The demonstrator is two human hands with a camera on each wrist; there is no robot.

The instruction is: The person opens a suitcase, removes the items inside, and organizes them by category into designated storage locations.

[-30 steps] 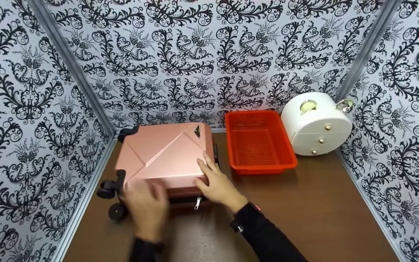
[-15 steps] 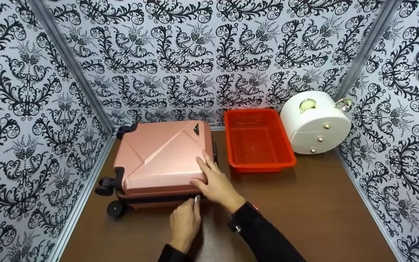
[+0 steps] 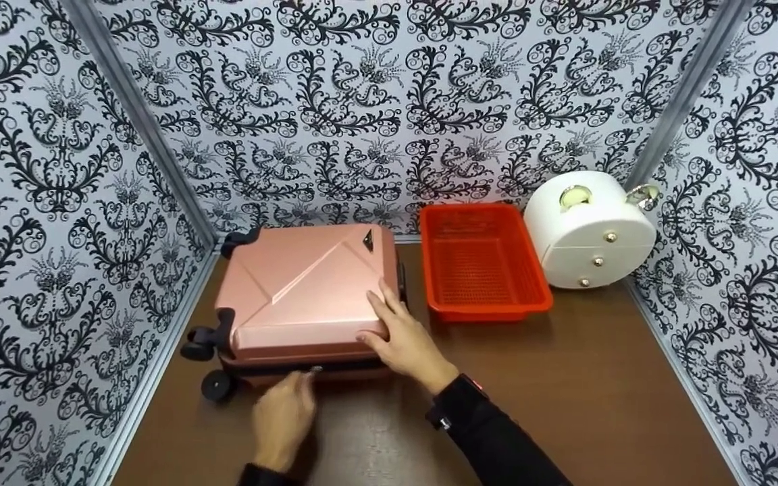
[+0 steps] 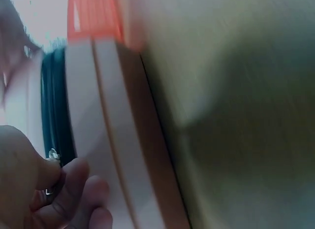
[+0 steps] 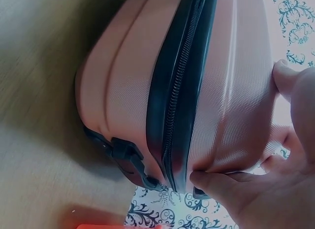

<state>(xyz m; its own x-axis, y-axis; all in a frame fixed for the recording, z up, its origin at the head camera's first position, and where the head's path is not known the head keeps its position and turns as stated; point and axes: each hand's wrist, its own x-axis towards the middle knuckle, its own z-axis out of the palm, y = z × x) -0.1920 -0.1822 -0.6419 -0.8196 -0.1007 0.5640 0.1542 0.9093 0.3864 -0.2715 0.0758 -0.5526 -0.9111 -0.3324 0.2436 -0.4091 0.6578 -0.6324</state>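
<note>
pink hard-shell suitcase (image 3: 308, 290), zip pull (image 4: 53, 154) pinched: slipping or jamming is the risk.
the suitcase lies flat on the worktop (image 3: 598, 391), left of the red basket (image 3: 490, 309); the left hand's (image 3: 284, 413) grip is clamped on the zip pull, and a skewed tug might jam the zip teeth (image 5: 178, 86); the right hand (image 3: 408, 339) rests, fingers outstretched, on the near corner, and too light a press might let it slide.

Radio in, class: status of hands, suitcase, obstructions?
Left hand pinches zipper pull; right hand on suitcase at near-right corner. Suitcase lying flat. Nothing visible blocking zipper pull; red basket off to right.
</note>
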